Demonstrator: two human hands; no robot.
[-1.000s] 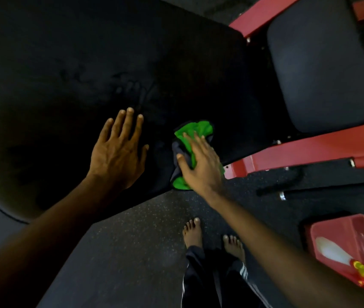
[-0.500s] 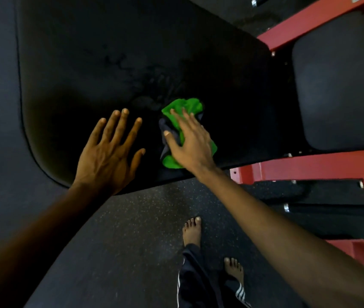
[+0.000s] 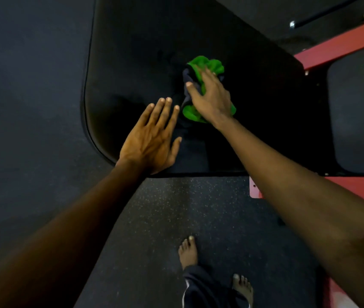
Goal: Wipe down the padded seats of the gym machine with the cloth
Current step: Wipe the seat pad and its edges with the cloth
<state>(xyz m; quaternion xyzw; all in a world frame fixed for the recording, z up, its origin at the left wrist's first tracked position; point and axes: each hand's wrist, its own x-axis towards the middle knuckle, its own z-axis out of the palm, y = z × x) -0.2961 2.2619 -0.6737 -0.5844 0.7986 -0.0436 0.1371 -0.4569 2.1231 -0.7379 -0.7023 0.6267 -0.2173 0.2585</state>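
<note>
A large black padded seat [image 3: 136, 52] fills the upper middle of the head view. A bunched green and dark cloth [image 3: 207, 64] lies on it. My right hand [image 3: 209, 96] presses flat on the cloth with its fingers stretched out. My left hand [image 3: 152, 138] rests palm down on the pad near its front edge, fingers straight, just left of the cloth. A second, smaller black pad [image 3: 360, 112] sits at the right inside the red frame.
Red steel frame rails [image 3: 341, 52] run along the right side, one above and one below the small pad. Speckled black rubber floor [image 3: 176, 218] lies below the seat, with my bare feet [image 3: 187, 252] on it. A red object shows at the bottom right corner.
My right hand has pushed the cloth further up the big pad, away from its front edge. The view has shifted, so the pad's left edge and the floor now show.
</note>
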